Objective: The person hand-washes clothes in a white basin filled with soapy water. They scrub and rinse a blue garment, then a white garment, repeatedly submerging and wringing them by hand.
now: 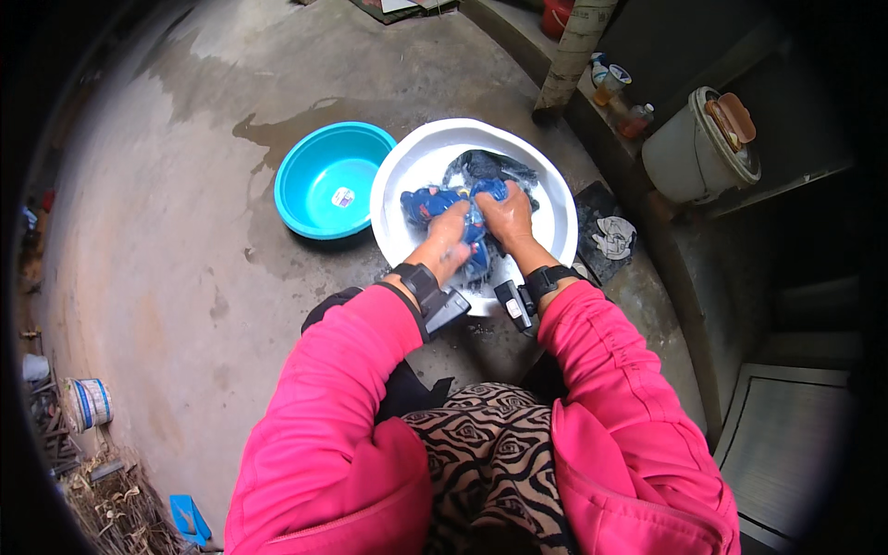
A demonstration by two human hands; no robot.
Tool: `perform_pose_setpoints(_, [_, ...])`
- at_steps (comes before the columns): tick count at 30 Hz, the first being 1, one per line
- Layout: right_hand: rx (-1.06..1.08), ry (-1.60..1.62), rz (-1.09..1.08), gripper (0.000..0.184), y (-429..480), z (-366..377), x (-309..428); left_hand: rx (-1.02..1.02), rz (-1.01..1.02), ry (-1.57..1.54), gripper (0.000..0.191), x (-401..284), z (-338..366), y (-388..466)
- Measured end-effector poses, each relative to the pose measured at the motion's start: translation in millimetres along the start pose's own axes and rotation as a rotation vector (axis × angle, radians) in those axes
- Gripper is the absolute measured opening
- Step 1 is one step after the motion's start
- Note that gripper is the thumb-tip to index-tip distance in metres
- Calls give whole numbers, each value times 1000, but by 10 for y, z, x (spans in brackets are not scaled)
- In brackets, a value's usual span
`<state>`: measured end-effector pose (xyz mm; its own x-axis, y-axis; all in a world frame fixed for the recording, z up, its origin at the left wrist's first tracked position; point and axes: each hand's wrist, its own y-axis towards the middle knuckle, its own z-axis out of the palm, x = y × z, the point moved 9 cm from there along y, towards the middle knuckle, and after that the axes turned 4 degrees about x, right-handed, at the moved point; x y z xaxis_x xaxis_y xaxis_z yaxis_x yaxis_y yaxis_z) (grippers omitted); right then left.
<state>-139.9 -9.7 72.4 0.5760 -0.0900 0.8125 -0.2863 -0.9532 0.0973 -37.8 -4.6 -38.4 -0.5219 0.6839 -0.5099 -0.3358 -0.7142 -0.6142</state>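
A white basin point(401, 149) with sudsy water stands on the floor before me. Inside it my left hand point(447, 239) and my right hand point(510, 215) both grip a wet blue garment point(427, 205) that has red marks. The cloth is bunched between the two hands, and part of it hangs toward the basin's near side. Behind it a dark wet cloth point(485, 165) lies against the far inner side of the basin. Each of my wrists wears a black strap with a small device.
A turquoise basin point(305, 173) with a sticker inside adjoins the white one at left. At right lie a crumpled grey cloth point(615, 238), a lidded white bucket point(683, 149) and bottles point(636, 119) on a ledge. A post point(572, 59) rises beyond.
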Motion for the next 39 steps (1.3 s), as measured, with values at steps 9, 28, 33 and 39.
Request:
perform_pose_setpoints(9, [146,-61,-129,38,-18,36,70,143,-2,-92,25,-8,49,252])
perform_pose_setpoints(28, [1005,-884,141,110,-130,177,-1258,-293,118,175,26,-601,-82,-167])
perform_pose_setpoints(33, [1274,-1055,144,92,-404,602,-1779,-185,17,302,45,-529,41,-184])
perform_pose_setpoints(39, [806,-765,275,35,183,352,-1724,-81,75,156,56,-595,7,-112])
